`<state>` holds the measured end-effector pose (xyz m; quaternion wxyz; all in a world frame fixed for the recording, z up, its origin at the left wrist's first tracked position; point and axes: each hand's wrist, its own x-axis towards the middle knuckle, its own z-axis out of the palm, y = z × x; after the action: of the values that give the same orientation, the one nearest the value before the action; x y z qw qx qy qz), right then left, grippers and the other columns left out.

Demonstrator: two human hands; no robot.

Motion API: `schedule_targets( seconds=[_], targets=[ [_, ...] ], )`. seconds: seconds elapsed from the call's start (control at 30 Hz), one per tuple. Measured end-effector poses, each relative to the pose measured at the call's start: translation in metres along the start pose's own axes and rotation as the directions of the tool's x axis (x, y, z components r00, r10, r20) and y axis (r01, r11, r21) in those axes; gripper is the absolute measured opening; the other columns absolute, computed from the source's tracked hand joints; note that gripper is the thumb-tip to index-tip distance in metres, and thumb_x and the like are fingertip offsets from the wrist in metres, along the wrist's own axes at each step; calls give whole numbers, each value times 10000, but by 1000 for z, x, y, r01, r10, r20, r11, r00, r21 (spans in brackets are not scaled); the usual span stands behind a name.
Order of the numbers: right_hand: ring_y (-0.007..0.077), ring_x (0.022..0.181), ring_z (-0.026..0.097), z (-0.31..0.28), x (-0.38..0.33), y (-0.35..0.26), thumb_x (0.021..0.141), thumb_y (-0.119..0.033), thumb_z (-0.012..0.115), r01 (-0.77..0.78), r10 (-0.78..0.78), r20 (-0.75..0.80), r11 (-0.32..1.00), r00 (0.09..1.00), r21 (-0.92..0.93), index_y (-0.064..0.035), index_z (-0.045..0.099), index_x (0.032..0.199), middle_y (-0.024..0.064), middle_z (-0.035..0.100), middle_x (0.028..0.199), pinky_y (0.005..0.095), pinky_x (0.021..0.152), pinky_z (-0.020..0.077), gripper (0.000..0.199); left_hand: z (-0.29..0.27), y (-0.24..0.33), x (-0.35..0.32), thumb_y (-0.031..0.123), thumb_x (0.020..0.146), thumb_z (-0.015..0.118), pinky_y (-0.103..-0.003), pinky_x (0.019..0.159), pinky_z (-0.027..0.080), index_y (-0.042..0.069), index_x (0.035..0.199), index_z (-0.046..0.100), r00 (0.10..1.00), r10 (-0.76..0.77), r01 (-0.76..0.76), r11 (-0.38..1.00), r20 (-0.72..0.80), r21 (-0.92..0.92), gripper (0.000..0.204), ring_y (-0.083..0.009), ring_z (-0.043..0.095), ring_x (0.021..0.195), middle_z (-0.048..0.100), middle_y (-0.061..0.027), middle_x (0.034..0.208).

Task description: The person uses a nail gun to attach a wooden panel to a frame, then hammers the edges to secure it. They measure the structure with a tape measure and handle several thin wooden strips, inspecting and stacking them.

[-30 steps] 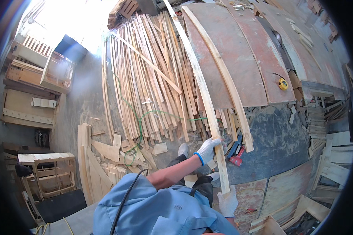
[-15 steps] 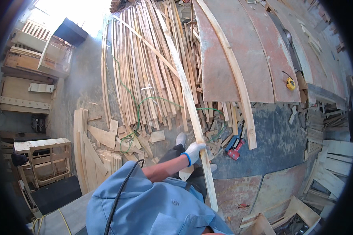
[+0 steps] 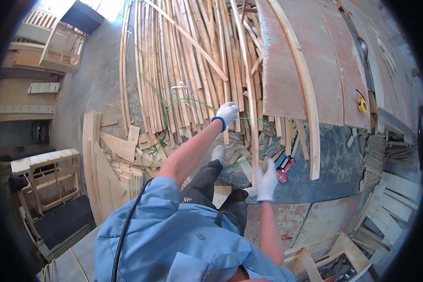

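Change vs 0.5 s ago: left hand [image 3: 227, 113] had moved up the long thin pale wooden strip [image 3: 248, 89]; right hand [image 3: 266, 180] had come in at the strip's near end. Earlier only one gloved hand was on it.
Left hand: white knit glove w/ blue cuff, fingers curled beside the strip's mid part; actual grip can't be told.
Right hand: white glove, fingers closed round the strip's lower end.
Strip, look: narrow, light raw wood, slightly bowed, running from the right hand up to the top edge of view.
Strip, place: lying over the pile of pale wooden slats [image 3: 183, 70], just left of the reddish-brown plywood sheets [image 3: 305, 70].
Near the strip: red & blue power tool [image 3: 283, 168] on the grey floor, just right of its lower end; green cord [image 3: 174, 105] looping thru the slats to its left.
Right of the strip: curved pale batten [image 3: 305, 94] lying on the plywood; yellow tape measure [image 3: 363, 106] further right, well apart.
Left of the strip: wooden crate frame [image 3: 47, 181], well apart, beyond offcut boards [image 3: 113, 155].
In the way: slats crossing at angles under & beside the strip.
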<state>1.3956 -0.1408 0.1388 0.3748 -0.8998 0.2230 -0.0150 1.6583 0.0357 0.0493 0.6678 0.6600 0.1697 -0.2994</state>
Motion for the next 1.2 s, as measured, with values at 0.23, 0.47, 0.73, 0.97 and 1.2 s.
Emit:
schedule_targets(
  seconds=[0.23,0.47,0.73,0.97,1.2],
  targets=[
    [254,982,689,-8,28,53,938,-195,681,-319,280,253,939,926,128,25,672,1154,170,723,1063,363,880,528,309,-119,-63,-5,245,903,520,-474,867,554,-6,965,744,974,-7,-214,300,227,930,342,-413,700,974,718,-261,1042],
    [244,822,719,46,-23,107,896,-263,709,-384,311,533,923,786,28,-20,746,1012,134,752,886,373,770,550,271,-260,-164,-181,297,902,513,-508,774,544,6,916,702,981,-194,47,325,18,945,348,-430,695,858,707,-267,909],
    [383,1009,679,114,24,86,862,-405,605,73,124,721,969,682,-235,-72,751,990,198,726,1020,454,898,519,386,-223,-345,-456,277,747,685,-462,713,568,127,755,770,881,-357,347,39,-312,937,173,-363,707,765,731,-173,833],
    [379,986,685,183,105,123,824,-461,618,206,142,694,896,706,-393,-77,766,971,196,723,1012,450,880,533,436,-117,-493,-528,424,889,578,-488,832,554,117,1014,774,723,-679,569,481,-127,668,386,-377,723,917,741,-171,1060],
    [422,964,677,245,158,96,836,-450,596,288,130,718,857,683,-428,-41,755,927,229,713,980,490,864,533,448,-174,-502,-358,355,888,577,-480,807,557,76,926,778,830,-408,532,372,-381,761,346,-392,719,895,737,-209,1000]
  ],
)
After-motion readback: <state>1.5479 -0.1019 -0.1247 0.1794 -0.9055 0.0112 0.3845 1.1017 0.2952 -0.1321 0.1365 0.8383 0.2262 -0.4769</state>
